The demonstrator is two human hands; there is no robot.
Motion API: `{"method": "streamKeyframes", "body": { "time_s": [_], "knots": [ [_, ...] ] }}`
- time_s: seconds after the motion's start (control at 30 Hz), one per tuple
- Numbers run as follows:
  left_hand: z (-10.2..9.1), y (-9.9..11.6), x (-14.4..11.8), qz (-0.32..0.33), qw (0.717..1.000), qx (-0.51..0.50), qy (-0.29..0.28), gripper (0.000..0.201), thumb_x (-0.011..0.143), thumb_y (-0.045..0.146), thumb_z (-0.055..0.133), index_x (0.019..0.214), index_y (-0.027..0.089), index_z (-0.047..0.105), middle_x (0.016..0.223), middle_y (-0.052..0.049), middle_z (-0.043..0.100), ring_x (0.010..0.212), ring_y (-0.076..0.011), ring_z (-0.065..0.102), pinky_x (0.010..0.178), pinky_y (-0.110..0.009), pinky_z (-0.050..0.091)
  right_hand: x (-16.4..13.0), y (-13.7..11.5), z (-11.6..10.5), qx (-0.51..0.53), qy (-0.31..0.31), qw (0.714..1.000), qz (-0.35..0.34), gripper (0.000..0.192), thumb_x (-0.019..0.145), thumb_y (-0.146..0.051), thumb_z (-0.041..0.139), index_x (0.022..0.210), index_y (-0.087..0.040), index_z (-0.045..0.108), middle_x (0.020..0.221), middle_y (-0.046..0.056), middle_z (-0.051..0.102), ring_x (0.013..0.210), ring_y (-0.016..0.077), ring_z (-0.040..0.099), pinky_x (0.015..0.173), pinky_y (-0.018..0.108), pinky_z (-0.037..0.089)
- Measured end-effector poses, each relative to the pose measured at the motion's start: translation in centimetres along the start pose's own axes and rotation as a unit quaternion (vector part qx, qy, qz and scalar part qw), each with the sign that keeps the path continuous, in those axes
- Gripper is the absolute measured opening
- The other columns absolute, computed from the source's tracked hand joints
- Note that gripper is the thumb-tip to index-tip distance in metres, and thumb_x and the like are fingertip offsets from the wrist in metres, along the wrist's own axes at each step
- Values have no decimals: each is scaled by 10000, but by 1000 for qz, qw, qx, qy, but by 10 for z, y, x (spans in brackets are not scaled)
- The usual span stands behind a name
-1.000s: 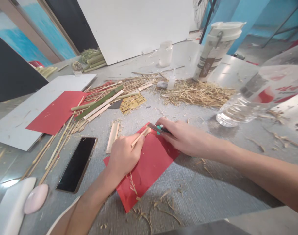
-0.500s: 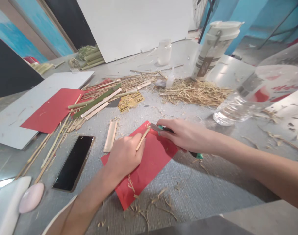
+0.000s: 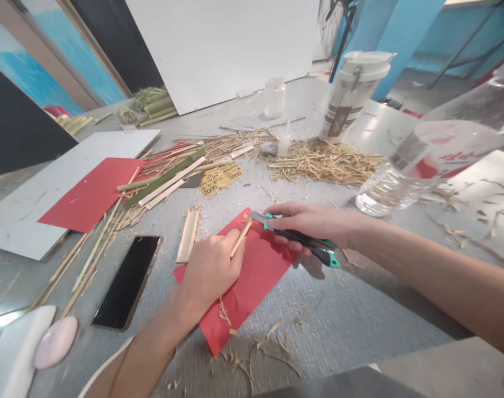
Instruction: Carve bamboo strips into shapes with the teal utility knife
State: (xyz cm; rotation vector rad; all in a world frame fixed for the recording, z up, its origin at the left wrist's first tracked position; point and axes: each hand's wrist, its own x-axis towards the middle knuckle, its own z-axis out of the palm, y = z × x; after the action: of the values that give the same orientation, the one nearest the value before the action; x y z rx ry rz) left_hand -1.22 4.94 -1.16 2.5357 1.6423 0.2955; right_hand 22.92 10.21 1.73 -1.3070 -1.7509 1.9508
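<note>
Centrally, red paper sheet [image 3: 260, 265] flat on grey table [image 3: 360, 309]. Left hand [image 3: 213, 268] resting on the sheet, fingers curled closed around thin bamboo stick [image 3: 241, 239], stick tip angled up toward the sheet's far corner. Right hand [image 3: 314, 224] at the sheet's far right edge, fingers wrapped shut around teal-and-black utility knife [image 3: 302, 240], blade tip meeting the stick's upper end. Left of the sheet: short bamboo slat [image 3: 188, 236], then black phone [image 3: 127, 282]. Beyond the sheet: straw pile [image 3: 326, 163], clear bottle [image 3: 401, 177].
</note>
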Motion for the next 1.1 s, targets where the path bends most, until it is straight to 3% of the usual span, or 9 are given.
{"method": "streamKeyframes", "body": {
  "time_s": [0.07,0.2,0.4,0.5,0.63,0.77,0.87,0.93,1.1],
  "knots": [
    [-1,-1,1,-1,1000,2,-8,375,1092,297,403,839,208,666,668,-60,721,574,-205,640,557,-340,287,1,-1,-2,-115,59,991,-42,244,1041,-464,539,942,-244,571,728,8,619,629,168,566,558,303,454],
    [-2,0,1,-1,1000,26,-12,367,1089,306,410,839,207,659,659,-62,721,558,-214,642,548,-344,269,0,-2,-1,-316,141,930,-125,226,1052,-412,508,962,-231,610,864,47,693,786,202,603,704,335,417],
    [0,3,0,4,998,65,-18,339,1089,294,408,895,201,670,680,-67,734,578,-226,664,531,-339,298,-3,5,13,-360,157,914,-104,235,1093,-398,451,958,-242,563,722,24,635,624,174,536,597,324,298],
    [1,5,-1,14,995,99,-18,304,1071,264,418,903,199,664,680,-72,731,578,-228,664,519,-335,310,-5,7,17,-379,168,902,-118,235,1098,-390,438,938,-249,535,729,35,630,637,184,539,594,323,289],
    [3,7,-2,25,991,134,-11,305,1067,256,422,890,199,664,661,-82,718,565,-233,653,515,-338,306,-3,5,12,-311,130,937,-93,255,1082,-410,470,897,-244,527,732,37,647,638,180,577,589,312,361],
    [4,8,-2,16,992,125,-14,345,1087,268,402,887,191,673,664,-91,724,557,-240,651,517,-348,279,1,3,5,-54,12,998,-4,245,1040,-422,559,874,-245,527,671,-18,566,528,132,493,495,281,390],
    [2,7,-1,1,995,95,-16,364,1096,285,392,901,190,684,677,-88,739,566,-240,658,529,-352,254,3,2,2,117,-43,992,34,203,1001,-408,643,934,-244,543,730,-35,552,514,94,443,451,240,361],
    [1,6,0,-4,997,77,-15,367,1094,292,397,889,195,685,678,-86,741,566,-237,654,537,-353,243,2,0,0,99,-8,995,18,206,997,-409,654,941,-247,539,716,-37,553,515,101,466,450,244,369],
    [0,3,-1,-22,998,50,-9,378,1087,313,415,821,211,664,658,-78,724,547,-220,615,549,-353,212,-2,-5,-4,-149,79,984,-48,221,1048,-411,539,897,-254,498,610,-31,575,522,159,554,506,306,394]
  ]
}}
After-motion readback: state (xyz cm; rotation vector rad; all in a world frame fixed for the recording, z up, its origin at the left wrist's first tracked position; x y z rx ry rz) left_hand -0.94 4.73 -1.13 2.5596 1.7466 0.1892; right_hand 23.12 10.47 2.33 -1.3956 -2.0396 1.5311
